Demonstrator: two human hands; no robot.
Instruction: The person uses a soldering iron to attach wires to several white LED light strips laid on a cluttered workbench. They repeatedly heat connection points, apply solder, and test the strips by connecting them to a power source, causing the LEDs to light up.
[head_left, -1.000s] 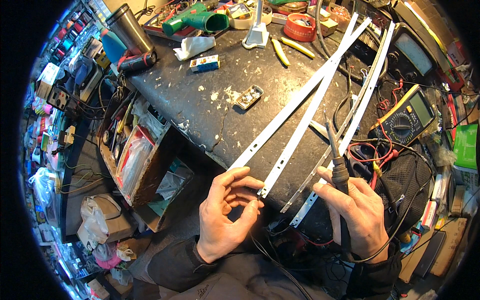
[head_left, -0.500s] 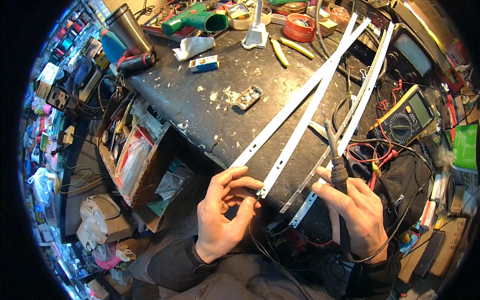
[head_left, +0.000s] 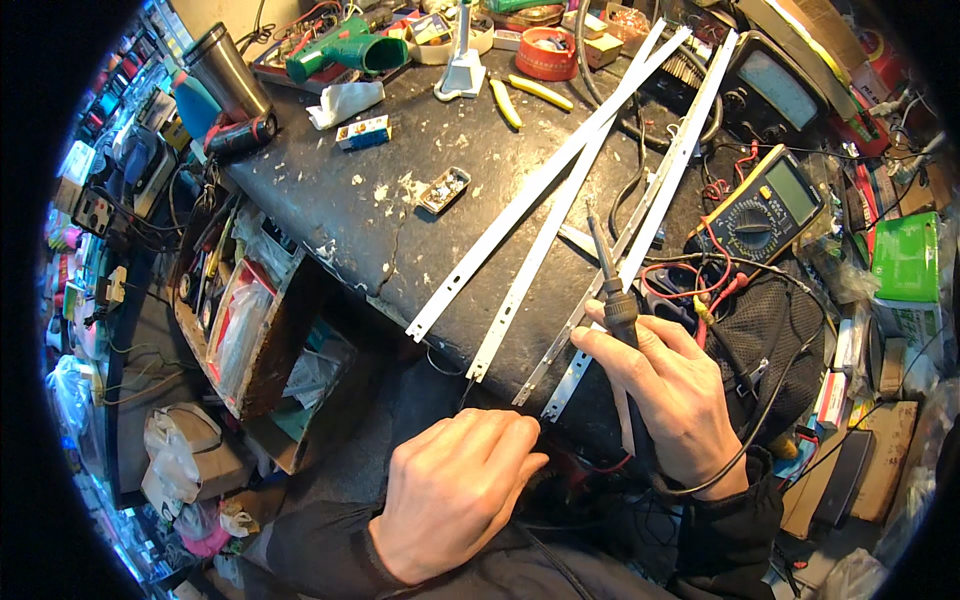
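My right hand (head_left: pixel 672 395) is wrapped round a soldering iron (head_left: pixel 618 310), its tip pointing up and away over the bench. My left hand (head_left: pixel 455 490) is closed, back upward, at the bench's near edge. A thin black wire (head_left: pixel 466 396) runs from the near end of a white LED strip (head_left: pixel 512 320) down to its curled fingers; the fingertips are hidden. Another white strip (head_left: pixel 470 262) lies to the left, crossing this one at the far end. Further strips (head_left: pixel 682 160) lie to the right, partly behind the iron and right hand.
A small solder tin (head_left: pixel 443 190) and yellow-handled pliers (head_left: pixel 507 103) lie on the dark bench (head_left: pixel 350 215). A multimeter (head_left: pixel 757 222) with red leads sits at right, near a black mesh bag (head_left: pixel 770 330). A steel tumbler (head_left: pixel 228 75) stands far left. Open shelves (head_left: pixel 290 375) stand below left.
My left hand has left the strip ends, drawing back toward me and turning back upward. The iron stays in my right hand. The whole scene has shifted left in view.
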